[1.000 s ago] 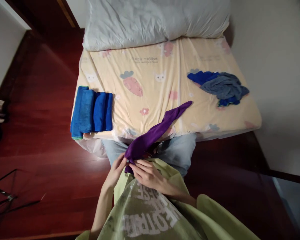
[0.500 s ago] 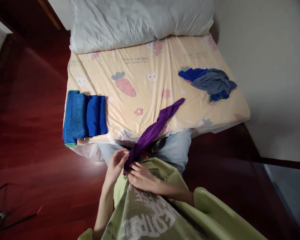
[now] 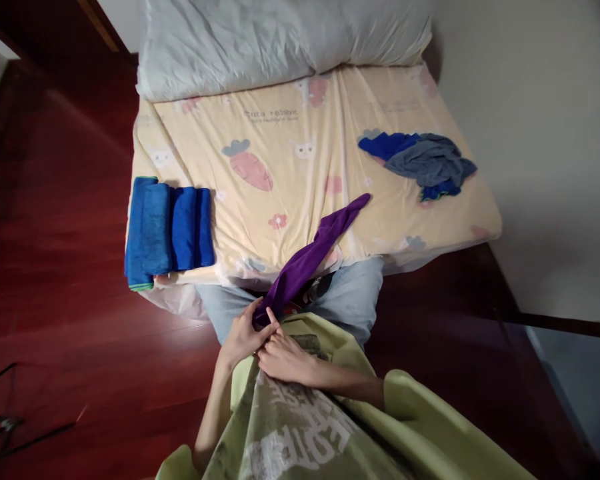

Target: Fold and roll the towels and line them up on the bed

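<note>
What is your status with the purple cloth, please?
Left hand, right hand at near end of purple cloth. Far end on bed. Folded blue towels left, crumpled cloths right, neither touching it.

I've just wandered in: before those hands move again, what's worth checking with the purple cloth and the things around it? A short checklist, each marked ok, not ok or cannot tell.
1. Left hand and right hand both at the near end of the purple cloth: ok.
2. Firm grip by each hand: cannot tell; the fingers hide that end.
3. Purple cloth spread wide: not ok; it is a narrow strip slanting from the hands up onto the bed.
4. Blue bundles apart from the purple cloth: ok; side by side at the bed's near left corner.
5. Grey and blue heap apart from it too: ok; crumpled, on the bed's right side.
</note>
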Tool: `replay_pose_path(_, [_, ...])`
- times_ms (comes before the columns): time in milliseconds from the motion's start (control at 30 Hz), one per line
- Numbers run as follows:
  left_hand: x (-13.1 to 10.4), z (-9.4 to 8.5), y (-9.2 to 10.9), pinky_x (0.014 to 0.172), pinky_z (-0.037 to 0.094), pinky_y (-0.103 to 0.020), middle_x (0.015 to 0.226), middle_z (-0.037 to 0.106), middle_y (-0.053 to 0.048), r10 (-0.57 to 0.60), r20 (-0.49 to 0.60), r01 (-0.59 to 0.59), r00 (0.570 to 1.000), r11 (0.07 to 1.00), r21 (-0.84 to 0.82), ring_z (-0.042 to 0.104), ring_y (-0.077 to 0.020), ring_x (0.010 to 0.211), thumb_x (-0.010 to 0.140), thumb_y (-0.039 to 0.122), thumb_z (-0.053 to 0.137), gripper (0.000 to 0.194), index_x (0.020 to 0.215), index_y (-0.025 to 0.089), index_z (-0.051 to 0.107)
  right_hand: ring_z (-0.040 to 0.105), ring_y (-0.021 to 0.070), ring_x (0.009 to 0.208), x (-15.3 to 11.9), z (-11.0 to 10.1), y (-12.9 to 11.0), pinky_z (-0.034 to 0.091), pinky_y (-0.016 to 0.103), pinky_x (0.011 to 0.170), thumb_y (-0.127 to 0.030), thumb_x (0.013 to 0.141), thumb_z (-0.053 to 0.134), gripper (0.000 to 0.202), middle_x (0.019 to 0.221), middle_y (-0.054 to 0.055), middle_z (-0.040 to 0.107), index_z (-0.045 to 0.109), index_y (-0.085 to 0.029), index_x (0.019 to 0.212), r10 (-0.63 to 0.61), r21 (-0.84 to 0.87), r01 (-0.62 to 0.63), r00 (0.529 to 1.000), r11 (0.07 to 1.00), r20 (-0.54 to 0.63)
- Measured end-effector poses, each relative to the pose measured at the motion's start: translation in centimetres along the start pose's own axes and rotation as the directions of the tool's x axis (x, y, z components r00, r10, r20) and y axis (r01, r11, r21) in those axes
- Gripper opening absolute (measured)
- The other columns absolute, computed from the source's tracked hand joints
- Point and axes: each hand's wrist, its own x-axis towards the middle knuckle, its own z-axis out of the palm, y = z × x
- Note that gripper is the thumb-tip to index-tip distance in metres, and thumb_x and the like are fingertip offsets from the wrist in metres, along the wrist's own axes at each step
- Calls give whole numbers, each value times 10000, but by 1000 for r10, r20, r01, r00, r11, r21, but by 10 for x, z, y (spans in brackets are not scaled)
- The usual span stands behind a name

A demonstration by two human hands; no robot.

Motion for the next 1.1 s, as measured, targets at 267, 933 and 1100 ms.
replay_pose_path(267, [2,-15,-7,871,593,-337,1081,790,-79,26,-53,-23,998,999,47,770,-242,950,1026,331,451,353,1171,211,750,544,325,1366,2,-2,10,368,582,1250,-233,956,605,292,1087,179,762,723,-58,1157,-95,-49,95,995,994,-6])
replay_pose_path(933, [-69,-83,56,735,598,-376,1002,798,-84,792,-230,-741,565,610,282,767,-251,921,971,76,577,282,1123,216,768,681,200,949,10,-140,131,504,311,844,-99,829,610,221,998,48,744,716,-186,1002,-197,80,187,970,979,146])
replay_pose_path(1100, [-76,-111,46,540,576,-379,862,791,-50,792,-455,-720,408,585,372,758,-271,703,787,52,703,270,977,225,785,672,204,1002,-21,-162,182,463,274,819,-62,786,647,270,1049,39,720,705,-203,1009,121,-25,-119,951,993,283])
